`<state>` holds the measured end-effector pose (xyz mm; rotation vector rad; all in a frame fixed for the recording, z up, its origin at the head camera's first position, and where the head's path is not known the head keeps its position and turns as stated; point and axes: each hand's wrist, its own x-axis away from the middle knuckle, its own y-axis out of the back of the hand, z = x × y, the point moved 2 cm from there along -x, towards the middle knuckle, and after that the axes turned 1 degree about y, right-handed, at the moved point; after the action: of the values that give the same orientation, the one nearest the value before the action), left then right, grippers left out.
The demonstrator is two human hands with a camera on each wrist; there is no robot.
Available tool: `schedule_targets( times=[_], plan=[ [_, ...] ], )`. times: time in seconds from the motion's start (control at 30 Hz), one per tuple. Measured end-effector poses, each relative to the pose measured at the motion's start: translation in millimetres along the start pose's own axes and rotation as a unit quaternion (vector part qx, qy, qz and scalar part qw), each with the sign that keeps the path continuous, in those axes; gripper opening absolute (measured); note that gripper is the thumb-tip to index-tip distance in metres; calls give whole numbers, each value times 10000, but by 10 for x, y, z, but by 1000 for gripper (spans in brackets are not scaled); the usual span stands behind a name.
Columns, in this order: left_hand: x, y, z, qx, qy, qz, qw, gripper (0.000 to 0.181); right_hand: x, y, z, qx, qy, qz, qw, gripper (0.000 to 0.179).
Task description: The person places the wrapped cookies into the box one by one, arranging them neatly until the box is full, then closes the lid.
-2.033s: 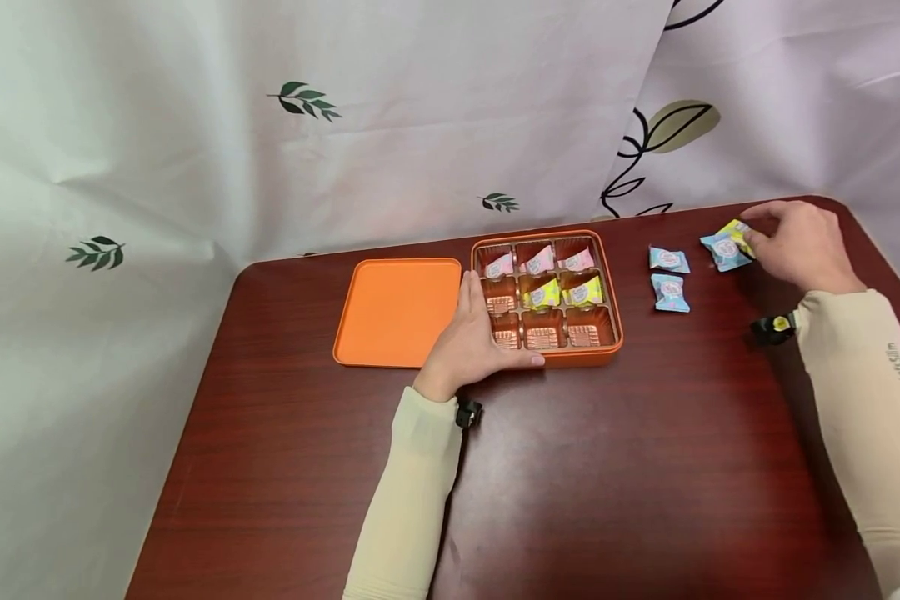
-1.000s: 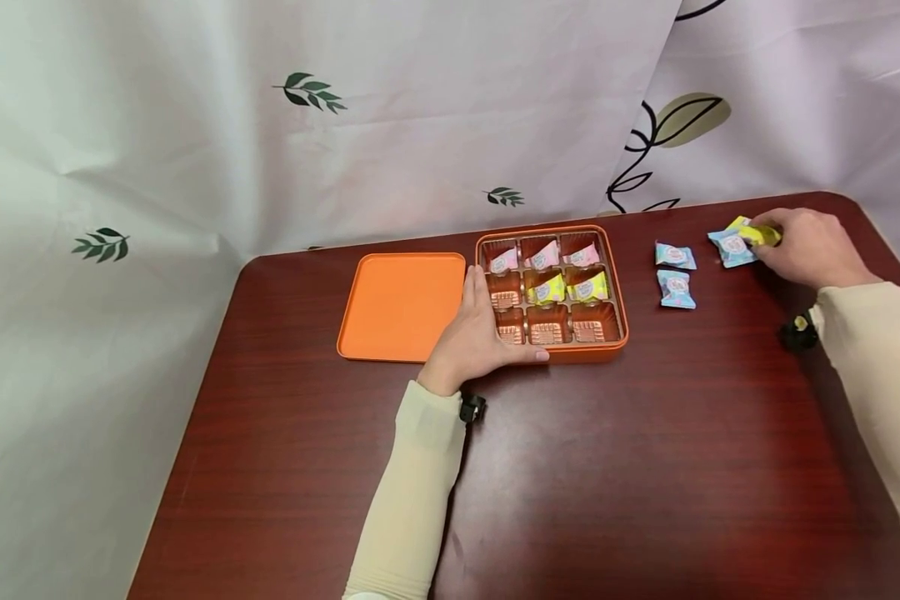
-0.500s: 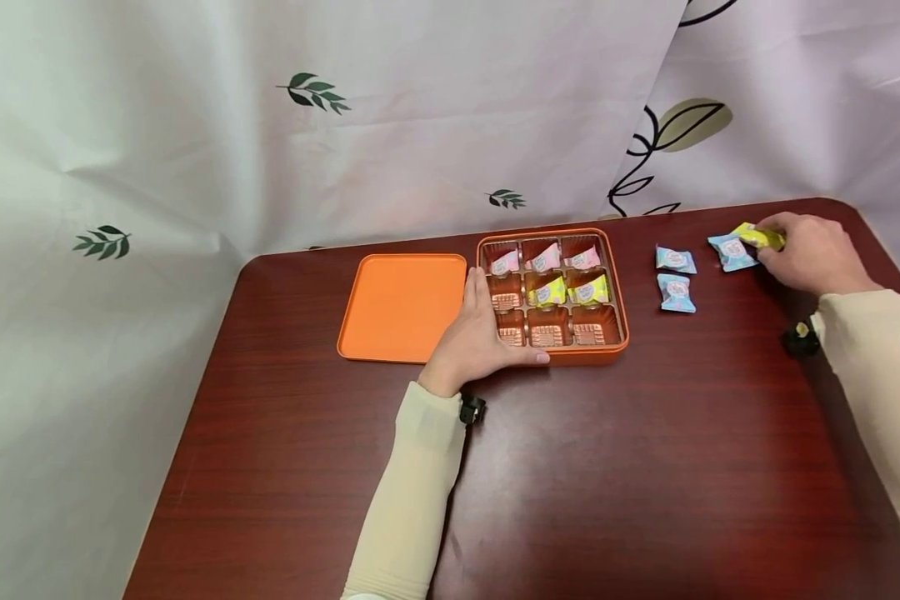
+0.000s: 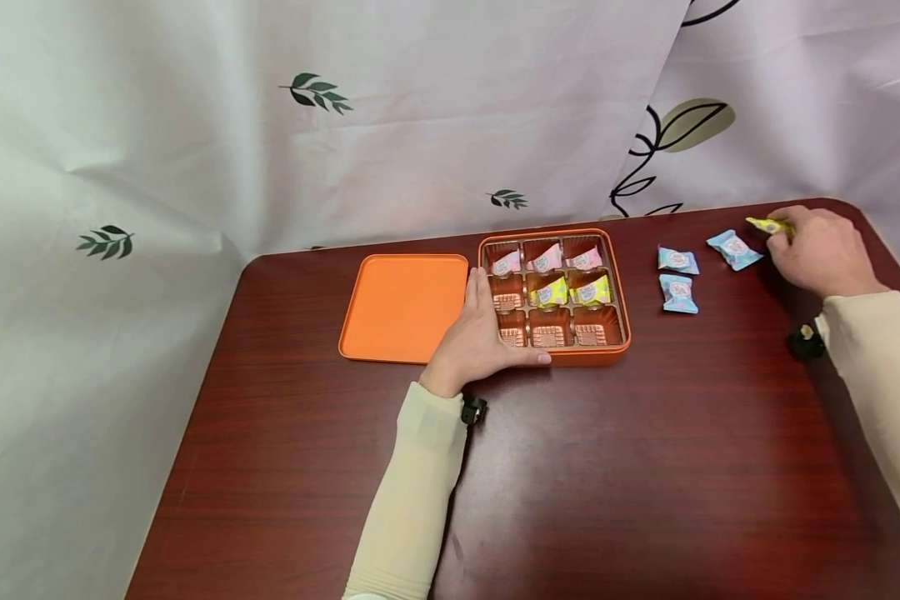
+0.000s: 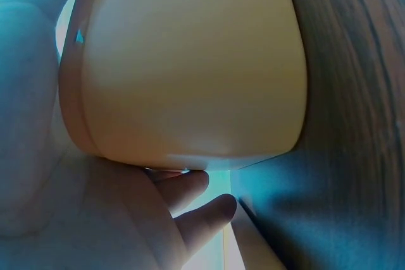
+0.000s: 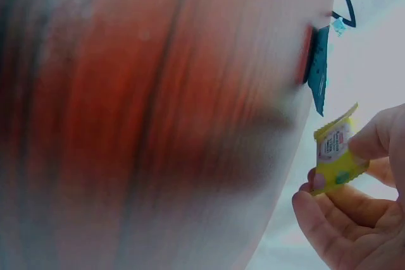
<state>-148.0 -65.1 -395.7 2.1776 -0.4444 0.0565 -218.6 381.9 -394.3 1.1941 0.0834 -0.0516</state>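
Observation:
In the head view my right hand pinches a yellow-wrapped candy between thumb and fingers, just past a blue-wrapped candy on the table. The right wrist view shows the yellow wrapper with its label facing outward. My left hand rests against the near left corner of an orange box, straight fingers along its left side and thumb along the front wall. Inside, a brown divided tray has pink candies in the back row and yellow candies in the middle and right of the second row.
An orange lid lies left of the box, close to my left hand. Two more blue candies, one farther back and one nearer, lie right of the box. A patterned cloth hangs behind the dark red table.
My right hand has taken the yellow candy from beside the blue one and moved slightly right with it. The blue candy there has turned a little. My left hand stays at the box.

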Motion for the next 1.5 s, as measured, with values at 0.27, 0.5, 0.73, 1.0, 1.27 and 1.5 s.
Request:
schedule_targets(
  times=[0.27, 0.5, 0.73, 1.0, 1.27, 1.5],
  plan=[
    [3, -2, 0, 12, 22, -6, 10000, 151, 0, 1, 33, 48, 267, -210, 9994, 35],
    [-1, 5, 0, -32, 29, 43, 10000, 151, -8, 30, 85, 6, 447, -645, 9969, 31],
    [5, 9, 0, 3, 33, 14, 10000, 151, 7, 65, 160, -72, 404, -818, 9958, 30],
    [6, 6, 3, 63, 35, 43, 10000, 150, 0, 91, 265, -61, 549, -950, 9939, 31],
    [12, 11, 1, 86, 46, 64, 9999, 150, -9, 87, 345, 3, 932, -1024, 9904, 43],
    [0, 17, 4, 45, 11, 86, 10000, 150, 16, 108, 480, -139, 840, -862, 9926, 44]
  ],
)
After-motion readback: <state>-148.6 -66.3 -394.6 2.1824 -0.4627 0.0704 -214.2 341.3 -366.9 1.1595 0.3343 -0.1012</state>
